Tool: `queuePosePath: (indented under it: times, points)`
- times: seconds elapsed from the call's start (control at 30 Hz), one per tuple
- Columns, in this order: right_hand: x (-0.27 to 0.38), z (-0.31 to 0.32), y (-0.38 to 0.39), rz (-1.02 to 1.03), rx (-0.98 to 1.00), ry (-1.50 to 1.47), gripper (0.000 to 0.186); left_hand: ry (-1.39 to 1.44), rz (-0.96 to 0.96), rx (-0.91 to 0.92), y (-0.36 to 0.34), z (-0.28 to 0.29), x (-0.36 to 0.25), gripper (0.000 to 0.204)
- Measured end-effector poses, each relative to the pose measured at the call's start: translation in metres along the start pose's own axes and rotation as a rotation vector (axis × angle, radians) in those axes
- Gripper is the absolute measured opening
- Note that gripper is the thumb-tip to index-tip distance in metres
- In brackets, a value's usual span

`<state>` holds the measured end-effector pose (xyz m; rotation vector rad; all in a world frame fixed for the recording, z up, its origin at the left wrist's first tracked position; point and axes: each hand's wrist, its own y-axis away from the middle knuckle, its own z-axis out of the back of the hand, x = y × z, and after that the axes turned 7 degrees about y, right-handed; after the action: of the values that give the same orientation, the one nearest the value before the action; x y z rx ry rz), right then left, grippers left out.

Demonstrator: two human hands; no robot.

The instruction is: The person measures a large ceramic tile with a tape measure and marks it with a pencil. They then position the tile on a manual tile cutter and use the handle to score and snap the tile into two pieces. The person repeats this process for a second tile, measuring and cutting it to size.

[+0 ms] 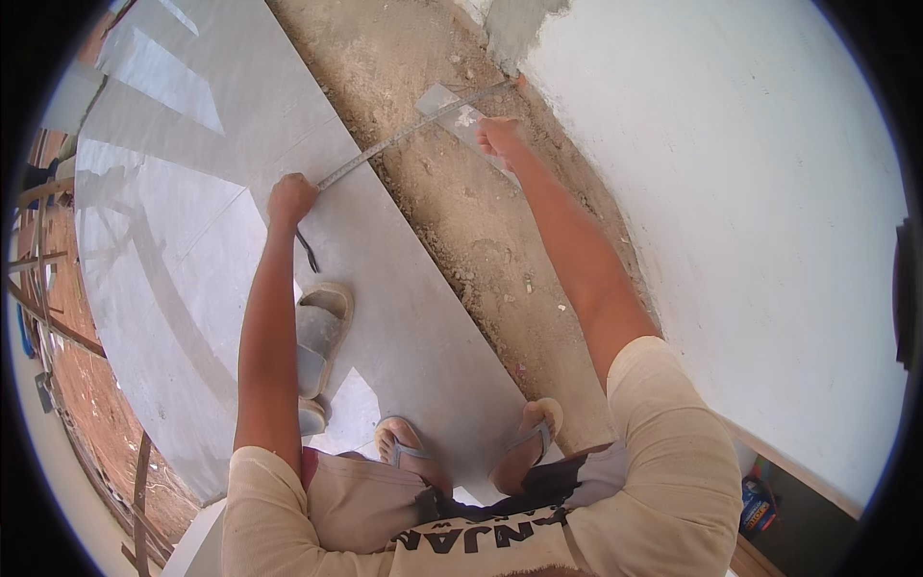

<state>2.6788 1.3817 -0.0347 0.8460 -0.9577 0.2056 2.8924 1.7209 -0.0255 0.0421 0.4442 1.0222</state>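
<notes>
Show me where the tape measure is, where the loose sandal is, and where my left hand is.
tape measure (404,137), head view, on the middle of the stretched blade.
loose sandal (319,337), head view, on its grey footbed.
left hand (290,199), head view, on the back of the fist.

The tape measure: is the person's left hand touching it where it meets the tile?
Touching. The head view shows the left hand closed on the tape measure, pressing its end down at the grey tile's edge.
</notes>
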Motion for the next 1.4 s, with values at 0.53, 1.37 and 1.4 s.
queuePosePath:
  times: [0.53,1.37,1.4]
  points:
    - [-0.005,-0.022,-0.090,-0.095,-0.088,-0.609,0.017,0.133,0.041,0.012,-0.001,0.001,0.000,0.023]
    - [0.018,-0.018,-0.091,-0.131,-0.160,-0.595,0.012,0.147,0.069,0.011,-0.003,-0.002,0.006,0.020]
    - [0.020,-0.020,-0.089,-0.122,-0.158,-0.589,0.013,0.142,0.068,0.007,-0.003,-0.002,0.007,0.020]
